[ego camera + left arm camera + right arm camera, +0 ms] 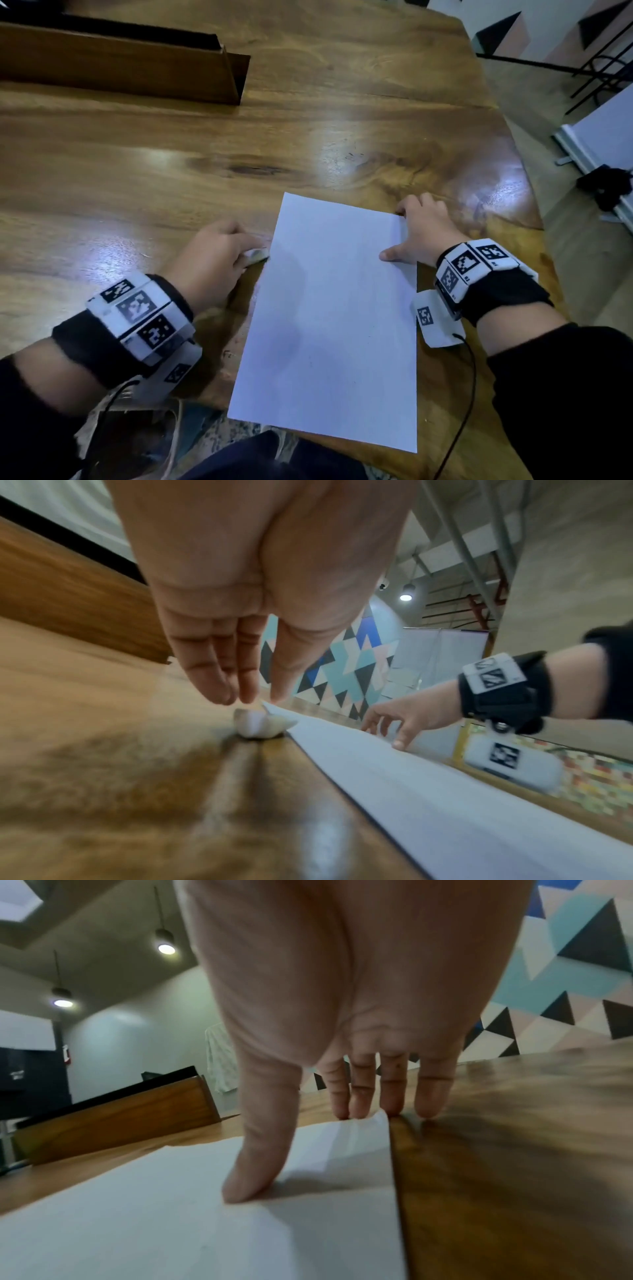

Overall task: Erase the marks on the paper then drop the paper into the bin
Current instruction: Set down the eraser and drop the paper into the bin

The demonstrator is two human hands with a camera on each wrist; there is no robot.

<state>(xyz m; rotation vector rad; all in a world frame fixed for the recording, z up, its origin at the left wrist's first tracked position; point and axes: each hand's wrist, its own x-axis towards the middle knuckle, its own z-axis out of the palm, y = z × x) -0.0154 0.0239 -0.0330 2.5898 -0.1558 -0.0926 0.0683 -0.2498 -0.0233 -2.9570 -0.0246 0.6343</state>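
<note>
One wooden worktop (239, 144) carries one white paper (329, 322), laid flat near its front edge. The right hand (423, 233) is spread on the paper's far right corner, thumb pressed down. The left hand (212, 257) hangs, fingers relaxed, above one small blurred eraser (255, 725) beside the paper's left edge. No marks can be made out.
</note>
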